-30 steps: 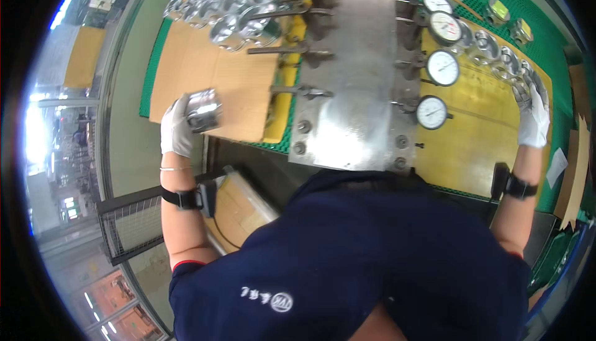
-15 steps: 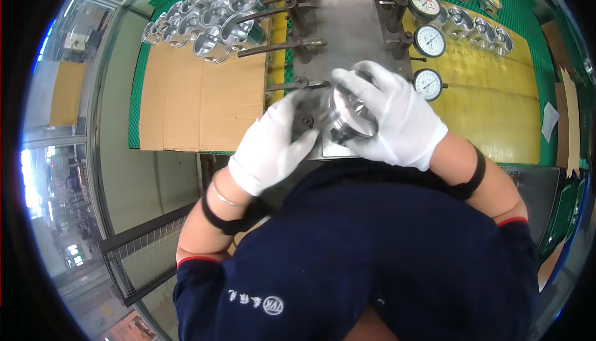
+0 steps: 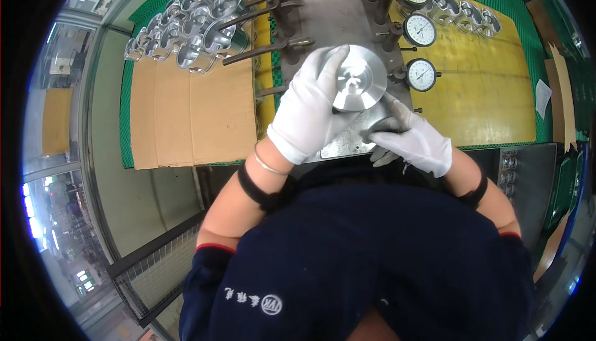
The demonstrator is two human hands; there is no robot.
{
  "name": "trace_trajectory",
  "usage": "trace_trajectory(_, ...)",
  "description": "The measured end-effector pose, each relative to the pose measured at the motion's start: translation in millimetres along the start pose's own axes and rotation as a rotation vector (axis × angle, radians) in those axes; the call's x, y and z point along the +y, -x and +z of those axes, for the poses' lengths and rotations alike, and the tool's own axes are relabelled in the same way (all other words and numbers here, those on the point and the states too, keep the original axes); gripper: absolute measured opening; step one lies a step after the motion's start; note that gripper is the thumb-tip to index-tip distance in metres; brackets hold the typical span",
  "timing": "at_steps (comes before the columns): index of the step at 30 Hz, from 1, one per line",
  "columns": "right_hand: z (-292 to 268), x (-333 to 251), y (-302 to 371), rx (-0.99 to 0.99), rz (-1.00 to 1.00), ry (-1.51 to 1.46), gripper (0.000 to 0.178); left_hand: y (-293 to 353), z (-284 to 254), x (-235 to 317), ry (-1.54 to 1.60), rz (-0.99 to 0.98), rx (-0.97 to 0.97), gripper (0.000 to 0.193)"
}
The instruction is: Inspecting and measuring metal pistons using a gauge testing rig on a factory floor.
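A shiny metal piston is tilted so that its round, dished crown faces up. My left hand, in a white glove, is closed around the left side of the piston. Below and to the right of it, my right hand, also gloved, has its fingers closed on a dark grey, rounded metal piece. Most of that piece is covered by the fingers, so I cannot tell its kind. Both hands are over the near end of a long steel plate.
Several pistons stand on cardboard at the left. Clamp-like posts with long levers line the plate's left side. Several dial gauges line its right side. More pistons stand on a yellow board at the right.
The piston has passed from my right hand to my left, and its crown has turned upward. My right hand has moved down and now grips the dark metal piece.
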State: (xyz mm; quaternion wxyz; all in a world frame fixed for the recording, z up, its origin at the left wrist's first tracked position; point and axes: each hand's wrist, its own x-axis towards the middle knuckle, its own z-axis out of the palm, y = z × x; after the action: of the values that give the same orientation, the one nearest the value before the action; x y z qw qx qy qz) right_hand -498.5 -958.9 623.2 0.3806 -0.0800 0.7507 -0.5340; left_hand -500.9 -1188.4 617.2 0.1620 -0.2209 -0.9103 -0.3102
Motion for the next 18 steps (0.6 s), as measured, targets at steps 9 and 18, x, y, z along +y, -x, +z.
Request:
trace_trajectory(9,0.2,-8.8,-1.2,-0.062,0.093,-0.272,0.091,-6.1,2.2,0.4,0.069,-0.069,0.002,0.096)
trace_trajectory(18,1.6,-14.6,-4.2,-0.054,0.132,-0.241,0.091,-5.9,3.5,-1.9,0.046,-0.084,0.025,0.097)
